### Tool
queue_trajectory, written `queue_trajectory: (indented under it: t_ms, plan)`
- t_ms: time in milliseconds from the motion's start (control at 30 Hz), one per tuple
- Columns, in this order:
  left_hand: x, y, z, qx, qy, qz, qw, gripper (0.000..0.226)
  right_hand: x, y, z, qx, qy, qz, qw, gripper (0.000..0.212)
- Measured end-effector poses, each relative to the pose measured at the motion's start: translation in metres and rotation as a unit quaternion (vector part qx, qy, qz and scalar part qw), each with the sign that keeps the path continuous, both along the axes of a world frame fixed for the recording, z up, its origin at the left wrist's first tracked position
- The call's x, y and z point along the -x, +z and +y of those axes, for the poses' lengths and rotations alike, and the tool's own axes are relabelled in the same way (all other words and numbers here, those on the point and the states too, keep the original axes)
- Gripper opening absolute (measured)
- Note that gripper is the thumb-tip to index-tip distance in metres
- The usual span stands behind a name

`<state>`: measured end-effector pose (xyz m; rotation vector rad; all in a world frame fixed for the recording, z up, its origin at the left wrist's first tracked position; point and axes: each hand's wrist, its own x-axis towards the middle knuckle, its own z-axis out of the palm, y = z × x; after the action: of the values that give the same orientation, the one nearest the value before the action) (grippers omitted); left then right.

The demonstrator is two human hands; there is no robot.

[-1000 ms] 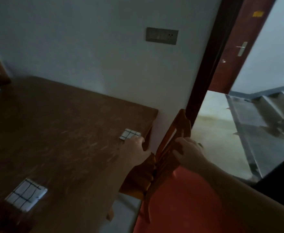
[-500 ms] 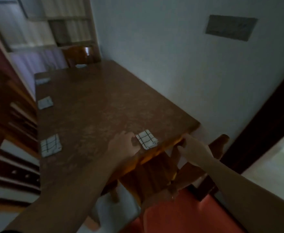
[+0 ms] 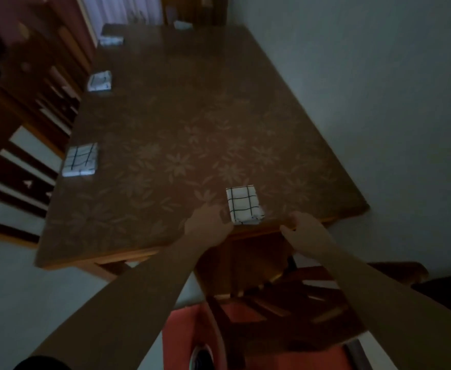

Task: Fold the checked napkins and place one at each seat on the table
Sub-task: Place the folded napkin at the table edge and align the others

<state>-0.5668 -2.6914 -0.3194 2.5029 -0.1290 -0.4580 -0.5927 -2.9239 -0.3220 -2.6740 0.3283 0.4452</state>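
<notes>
We see a folded white napkin (image 3: 244, 205) with dark checks lying at the worktop's (image 3: 181, 145) near edge. Dim light blurs the far napkins. Our left hand (image 3: 210, 225) rests beside it, fingers relaxed; our right hand (image 3: 303, 231) curls at the edge, grip unclear.

- Right hand (image 3: 303, 231) has left the chair (image 3: 267, 287) back; now at near table (image 3: 165, 161) edge, right of napkin (image 3: 243, 205).
- Left hand (image 3: 208, 225) shifted from beside the napkin's near corner to its left side, on the tabletop.
- Chair, a second ago out and tilted, now tucked under table.
</notes>
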Motion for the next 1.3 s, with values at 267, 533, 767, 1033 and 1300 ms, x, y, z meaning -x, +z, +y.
queue_trajectory:
  t_ms: [267, 533, 767, 1033, 1300]
  plan:
    - [-0.006, -0.042, -0.032, 0.026, 0.158, 0.050, 0.986, 0.024, -0.068, -0.049, 0.008, -0.109, 0.055, -0.020, 0.992, 0.041]
    - [-0.024, -0.068, -0.061, 0.071, 0.265, 0.045, 0.961, 0.017, -0.096, -0.073, 0.008, -0.127, 0.071, -0.011, 0.989, 0.031]
    - [-0.027, -0.076, -0.074, 0.096, 0.303, 0.040, 0.947, 0.021, -0.100, -0.073, -0.007, -0.132, 0.086, -0.027, 0.987, 0.022]
    - [-0.029, -0.079, -0.074, 0.103, 0.303, 0.028, 0.947, 0.025, -0.109, -0.074, -0.005, -0.113, 0.090, -0.049, 0.988, 0.020]
    - [-0.025, -0.065, -0.054, 0.054, 0.245, 0.028, 0.968, 0.012, -0.102, -0.066, -0.006, -0.144, 0.065, -0.025, 0.987, 0.018]
